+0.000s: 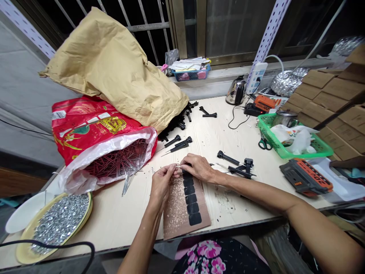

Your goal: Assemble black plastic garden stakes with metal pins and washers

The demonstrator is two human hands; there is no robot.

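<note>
My left hand (163, 179) is closed, thumb and forefinger pinched on a thin, pale metal piece (178, 166) that spans the small gap to my right hand. Closed too, my right hand (198, 168) has its fingertips at the other end of that piece; its fingers hide whatever else they hold. Both hands are over the far end of a brown board (176, 213) with a row of black rounded square pads (192, 208) and pale specks. Black plastic parts with thin metal pins (179, 144) lie beyond my hands, and more black parts (241, 170) lie to the right.
At left, a red bag (85, 118) spills metal rods, below a large tan sack (114, 64) of black parts. A yellow bowl (24, 247) holds small metal pieces. At right are a green basket (281, 152), scissors (264, 142), a battery pack (306, 177) and a kettle (236, 90).
</note>
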